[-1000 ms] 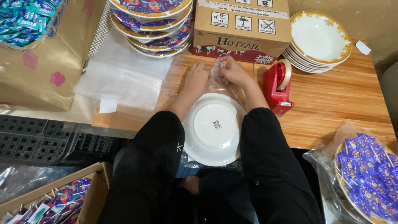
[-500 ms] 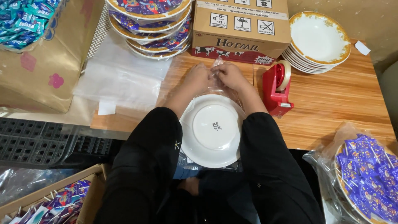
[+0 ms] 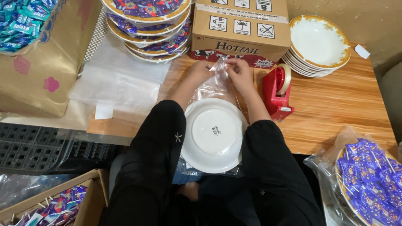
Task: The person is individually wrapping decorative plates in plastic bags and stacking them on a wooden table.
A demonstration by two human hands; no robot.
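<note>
Now, from the head camera, both hands are working at the far end of a clear plastic bag [image 3: 215, 83]. The left hand [image 3: 200, 70] is pinching the bag's gathered mouth with closed fingers, and the right hand [image 3: 238, 72] is gripping the same bunched plastic just beside it, the two hands nearly touching. The bag is running back toward the person, and it is wrapping a white bowl [image 3: 214, 134] that is lying upside down, base up, between the two black sleeves at the near edge of the wooden table [image 3: 335, 104]. A red tape dispenser [image 3: 277, 92] is standing just right of the right forearm. Behind the hands a cardboard box [image 3: 240, 29] is sitting on the table, and to its right a stack of white bowls with gold rims [image 3: 319, 44] is waiting. To the left of the box, filled bowls [image 3: 146, 25] of purple wrapped sweets are piling up, with flat plastic sheets [image 3: 115, 77] lying in front of them. At the lower right, another bagged bowl of purple sweets [image 3: 368, 180] is resting near the table's corner.
</note>
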